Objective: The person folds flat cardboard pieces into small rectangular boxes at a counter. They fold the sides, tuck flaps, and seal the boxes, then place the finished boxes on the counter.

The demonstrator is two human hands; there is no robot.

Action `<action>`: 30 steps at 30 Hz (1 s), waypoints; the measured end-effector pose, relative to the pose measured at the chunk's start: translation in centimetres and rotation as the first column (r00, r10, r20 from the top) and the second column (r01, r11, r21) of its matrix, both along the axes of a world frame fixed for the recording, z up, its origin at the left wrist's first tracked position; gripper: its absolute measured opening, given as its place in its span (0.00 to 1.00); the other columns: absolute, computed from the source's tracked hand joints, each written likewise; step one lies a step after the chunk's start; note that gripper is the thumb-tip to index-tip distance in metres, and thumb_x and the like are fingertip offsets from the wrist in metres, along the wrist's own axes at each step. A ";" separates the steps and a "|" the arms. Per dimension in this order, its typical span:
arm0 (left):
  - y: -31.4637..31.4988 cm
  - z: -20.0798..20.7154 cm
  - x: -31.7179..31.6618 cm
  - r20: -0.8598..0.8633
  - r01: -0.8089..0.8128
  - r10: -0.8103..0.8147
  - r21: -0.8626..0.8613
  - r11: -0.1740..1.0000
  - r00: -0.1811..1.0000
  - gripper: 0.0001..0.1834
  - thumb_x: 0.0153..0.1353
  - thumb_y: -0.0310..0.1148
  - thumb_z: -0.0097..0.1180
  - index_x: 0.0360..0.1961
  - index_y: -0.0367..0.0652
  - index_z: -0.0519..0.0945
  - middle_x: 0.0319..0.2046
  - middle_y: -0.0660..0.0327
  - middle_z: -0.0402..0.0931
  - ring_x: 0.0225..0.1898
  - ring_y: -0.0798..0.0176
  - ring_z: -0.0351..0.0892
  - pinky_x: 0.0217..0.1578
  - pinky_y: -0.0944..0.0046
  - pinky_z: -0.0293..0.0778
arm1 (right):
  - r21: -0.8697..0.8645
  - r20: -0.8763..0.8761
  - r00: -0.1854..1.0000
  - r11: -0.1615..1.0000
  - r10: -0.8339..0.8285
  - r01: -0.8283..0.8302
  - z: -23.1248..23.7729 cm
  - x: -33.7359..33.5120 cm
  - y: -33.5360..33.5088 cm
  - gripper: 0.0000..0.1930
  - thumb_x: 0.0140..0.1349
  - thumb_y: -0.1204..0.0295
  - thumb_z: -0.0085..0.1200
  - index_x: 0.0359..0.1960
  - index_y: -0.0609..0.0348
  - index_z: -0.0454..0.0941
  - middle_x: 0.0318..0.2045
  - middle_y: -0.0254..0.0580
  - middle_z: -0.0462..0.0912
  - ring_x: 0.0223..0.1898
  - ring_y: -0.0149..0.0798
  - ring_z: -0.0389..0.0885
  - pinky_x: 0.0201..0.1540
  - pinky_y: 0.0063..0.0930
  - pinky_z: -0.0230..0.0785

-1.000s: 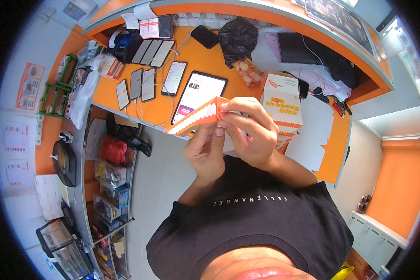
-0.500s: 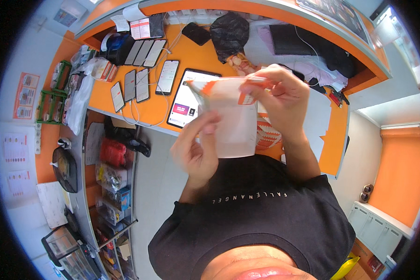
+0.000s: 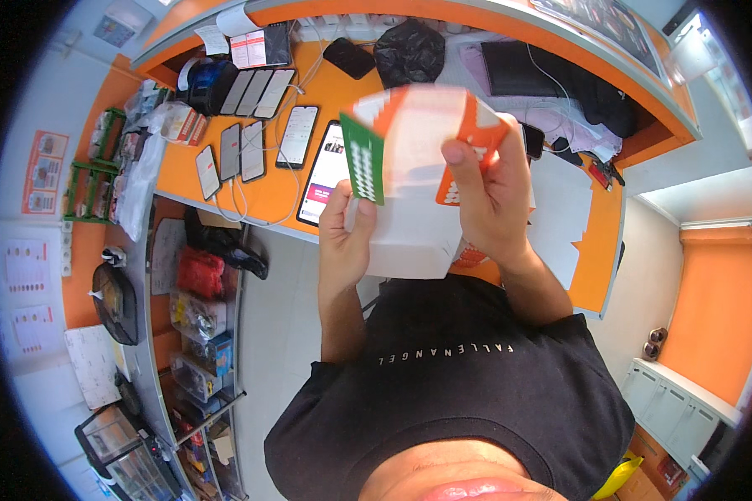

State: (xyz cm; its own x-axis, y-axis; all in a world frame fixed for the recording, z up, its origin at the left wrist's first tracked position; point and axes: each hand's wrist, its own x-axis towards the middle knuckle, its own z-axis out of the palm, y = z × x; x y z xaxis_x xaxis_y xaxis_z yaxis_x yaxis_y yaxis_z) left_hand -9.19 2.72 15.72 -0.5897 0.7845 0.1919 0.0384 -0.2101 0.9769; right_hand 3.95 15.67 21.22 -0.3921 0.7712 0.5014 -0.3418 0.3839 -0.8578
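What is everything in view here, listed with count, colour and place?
Box: one, white with orange and green flaps, held up in both hands.
Counter: one, orange, curved, behind the box.
Phones: about eight, dark, in rows on the counter's left part.
Tablet: one, lit screen, left of the box.
Black bag: one, counter's far edge.
Papers: several, white, right of the box.
Shelves: low rack of packed goods, under the counter at left.
Left hand: grips the box's lower left.
Right hand: grips the box's upper right.
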 end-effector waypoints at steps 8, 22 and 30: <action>0.3 0.9 -0.6 -0.410 0.108 0.027 0.302 0.947 0.912 0.15 0.58 0.34 0.67 0.40 0.34 0.78 0.42 0.46 0.82 0.40 0.62 0.81 0.40 0.65 0.74 | -0.360 0.100 0.960 0.909 0.262 -0.210 -0.8 1.0 1.5 0.16 0.71 0.66 0.57 0.52 0.66 0.76 0.40 0.40 0.86 0.39 0.28 0.83 0.43 0.24 0.76; 9.8 1.8 1.9 -0.480 -0.070 0.141 0.164 0.984 0.866 0.30 0.66 0.44 0.62 0.61 0.36 0.69 0.57 0.49 0.73 0.62 0.51 0.70 0.60 0.53 0.66 | 0.031 -0.183 0.848 0.860 -0.497 0.510 2.3 8.7 9.3 0.12 0.66 0.71 0.64 0.47 0.62 0.82 0.39 0.37 0.87 0.37 0.24 0.82 0.41 0.20 0.73; 8.1 -4.7 7.0 -0.877 0.320 -0.381 -0.286 0.903 0.292 0.25 0.64 0.48 0.59 0.59 0.49 0.77 0.62 0.55 0.71 0.69 0.46 0.63 0.67 0.38 0.57 | 0.576 0.031 0.948 0.781 -0.317 0.242 -4.2 7.7 11.8 0.03 0.62 0.83 0.59 0.36 0.66 0.80 0.45 0.52 0.87 0.53 0.50 0.84 0.60 0.44 0.72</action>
